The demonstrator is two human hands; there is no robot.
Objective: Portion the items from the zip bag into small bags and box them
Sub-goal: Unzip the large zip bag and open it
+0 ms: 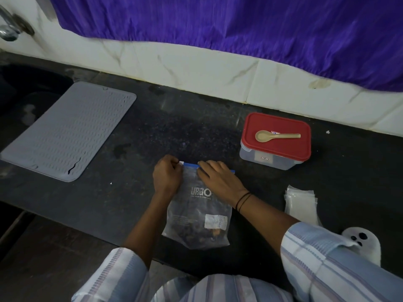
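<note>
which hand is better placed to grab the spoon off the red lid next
Right. The right hand lies at the zip bag's top, on the side of the spoon and red lid; the left hand is farther away.

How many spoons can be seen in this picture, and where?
1. The single tan spoon lies flat on the red lid of the plastic box, at the right of the dark counter. Another may be hidden inside the closed box.
</note>
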